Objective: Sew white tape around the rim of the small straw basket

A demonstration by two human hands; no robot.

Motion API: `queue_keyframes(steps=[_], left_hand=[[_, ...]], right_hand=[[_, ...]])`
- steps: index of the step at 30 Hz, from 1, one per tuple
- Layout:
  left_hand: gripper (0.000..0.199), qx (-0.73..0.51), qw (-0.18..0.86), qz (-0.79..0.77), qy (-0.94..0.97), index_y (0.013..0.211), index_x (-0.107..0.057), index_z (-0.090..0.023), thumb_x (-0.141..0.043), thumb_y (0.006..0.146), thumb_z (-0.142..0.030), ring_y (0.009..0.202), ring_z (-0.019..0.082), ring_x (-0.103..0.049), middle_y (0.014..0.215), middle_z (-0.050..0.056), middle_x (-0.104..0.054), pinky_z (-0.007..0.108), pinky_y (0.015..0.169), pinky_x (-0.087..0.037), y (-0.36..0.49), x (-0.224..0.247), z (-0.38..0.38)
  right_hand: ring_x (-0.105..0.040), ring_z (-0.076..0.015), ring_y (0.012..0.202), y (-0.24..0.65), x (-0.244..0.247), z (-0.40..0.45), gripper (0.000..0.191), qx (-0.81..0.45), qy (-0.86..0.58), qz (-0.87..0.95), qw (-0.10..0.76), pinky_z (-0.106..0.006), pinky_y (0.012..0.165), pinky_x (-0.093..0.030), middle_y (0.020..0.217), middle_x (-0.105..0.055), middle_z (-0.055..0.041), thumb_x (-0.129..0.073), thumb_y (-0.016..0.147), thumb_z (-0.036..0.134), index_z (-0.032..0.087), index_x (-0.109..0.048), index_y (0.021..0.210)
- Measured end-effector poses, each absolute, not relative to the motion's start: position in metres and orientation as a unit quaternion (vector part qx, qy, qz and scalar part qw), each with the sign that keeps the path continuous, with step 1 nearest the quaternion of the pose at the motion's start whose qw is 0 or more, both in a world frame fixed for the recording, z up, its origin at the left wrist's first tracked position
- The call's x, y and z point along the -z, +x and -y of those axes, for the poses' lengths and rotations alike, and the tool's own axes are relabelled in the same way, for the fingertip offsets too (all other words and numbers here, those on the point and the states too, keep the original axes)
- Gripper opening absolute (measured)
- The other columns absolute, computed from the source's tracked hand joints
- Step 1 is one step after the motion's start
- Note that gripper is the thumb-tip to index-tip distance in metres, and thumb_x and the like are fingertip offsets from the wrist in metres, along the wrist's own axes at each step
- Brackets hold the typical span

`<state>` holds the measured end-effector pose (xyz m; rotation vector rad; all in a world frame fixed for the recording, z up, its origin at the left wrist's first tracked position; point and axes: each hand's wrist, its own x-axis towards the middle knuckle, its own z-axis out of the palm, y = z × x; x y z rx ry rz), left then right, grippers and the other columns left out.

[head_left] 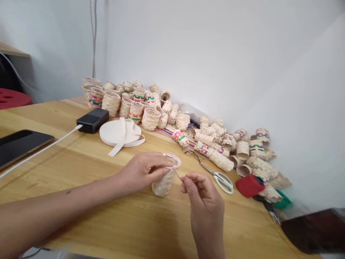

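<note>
A small pale woven basket (163, 183) stands slightly tilted on the wooden table, its rim bound with red and white stitching. My left hand (147, 169) grips it near the rim from the left, with the fingers at the top edge. A thin red thread (178, 175) runs from the rim down to my right hand (203, 198), whose thumb and forefinger pinch it just right of the basket. Whether a needle is in that pinch is too small to tell.
Many woven baskets (151, 118) line the wall behind. A white ribbon roll (115, 133), black power bank (93, 120) and phone (23, 145) lie left. Scissors (223, 182), glasses (192, 154) and a red roll (249, 185) lie right; a dark object (315, 230) sits at the lower right.
</note>
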<state>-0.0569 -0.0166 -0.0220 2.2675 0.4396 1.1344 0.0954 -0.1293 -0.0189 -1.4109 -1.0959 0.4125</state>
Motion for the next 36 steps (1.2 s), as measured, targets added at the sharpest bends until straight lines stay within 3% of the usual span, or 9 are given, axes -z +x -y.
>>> queue_keyframes(steps=[6, 12, 19, 26, 36], left_hand=[[0.021, -0.415, 0.264, -0.171, 0.854, 0.1, -0.071, -0.02, -0.056, 0.086, -0.017, 0.092, 0.017, -0.068, 0.103, 0.003, -0.073, 0.026, 0.079, -0.052, -0.057, 0.022, 0.017], [0.017, -0.416, 0.245, -0.124, 0.867, 0.093, -0.07, -0.019, -0.056, 0.087, -0.014, 0.073, 0.012, -0.065, 0.082, -0.001, -0.072, 0.019, 0.066, -0.046, -0.058, 0.017, 0.022], [0.016, -0.389, 0.23, -0.111, 0.885, 0.093, -0.069, -0.018, -0.054, 0.09, -0.015, 0.074, 0.011, -0.062, 0.081, 0.0, -0.068, 0.018, 0.066, -0.043, -0.06, 0.019, 0.022], [0.016, -0.39, 0.21, -0.109, 0.89, 0.095, -0.069, -0.018, -0.054, 0.09, -0.015, 0.081, 0.012, -0.064, 0.09, 0.001, -0.07, 0.017, 0.07, -0.043, -0.061, 0.02, 0.021], [0.015, -0.401, 0.201, -0.108, 0.887, 0.094, -0.07, -0.018, -0.055, 0.089, -0.016, 0.075, 0.011, -0.064, 0.085, 0.0, -0.07, 0.017, 0.067, -0.043, -0.061, 0.02, 0.02]], right_hand=[[-0.063, -0.0142, 0.064, 0.109, 0.019, 0.122, 0.02, -0.129, -0.608, 0.444, 0.645, -0.025, 0.06, -0.053, 0.075, -0.068, -0.0023, -0.068, 0.079, 0.036, 0.017, -0.065, 0.084], [-0.062, -0.0148, 0.067, 0.114, 0.02, 0.116, 0.023, -0.032, -0.639, 0.452, 0.621, -0.026, 0.064, -0.051, 0.078, -0.068, -0.0039, -0.065, 0.081, 0.039, 0.017, -0.066, 0.086], [-0.062, -0.0159, 0.066, 0.118, 0.021, 0.111, 0.026, 0.041, -0.653, 0.459, 0.601, -0.027, 0.064, -0.05, 0.076, -0.067, -0.0036, -0.063, 0.082, 0.042, 0.017, -0.067, 0.085], [-0.061, -0.0143, 0.066, 0.126, 0.019, 0.109, 0.023, 0.03, -0.641, 0.47, 0.606, -0.025, 0.063, -0.049, 0.075, -0.066, -0.0019, -0.064, 0.081, 0.041, 0.018, -0.067, 0.085], [-0.062, -0.0131, 0.064, 0.132, 0.016, 0.106, 0.02, -0.013, -0.601, 0.462, 0.652, -0.024, 0.06, -0.05, 0.075, -0.068, -0.0025, -0.067, 0.079, 0.036, 0.017, -0.065, 0.084]])
